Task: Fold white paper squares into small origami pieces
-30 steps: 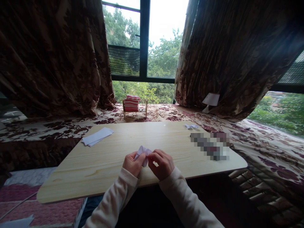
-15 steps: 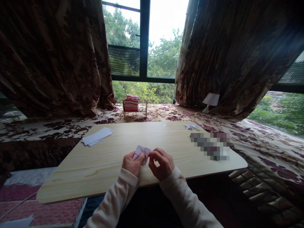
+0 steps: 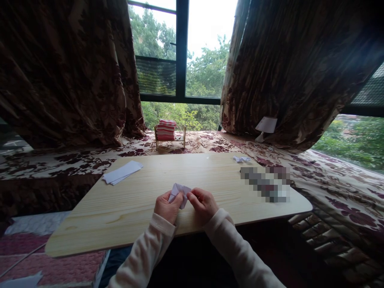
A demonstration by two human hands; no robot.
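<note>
Head view is showing the left hand (image 3: pixel 166 208) gripping a folded paper (image 3: pixel 178 188) over the surface (image 3: pixel 114 218), thumb closed against it. The right hand (image 3: pixel 205 205) is pinching its right edge, fingers curled. White paper strips (image 3: pixel 122 173) are lying farther off, to the left.

Folded paper (image 3: pixel 176 189), matt and creased as I see it remotely; tabletop (image 3: pixel 120 212), smooth, faintly glossy wood grain; curtain (image 3: pixel 282 60), patterned cloth.
</note>
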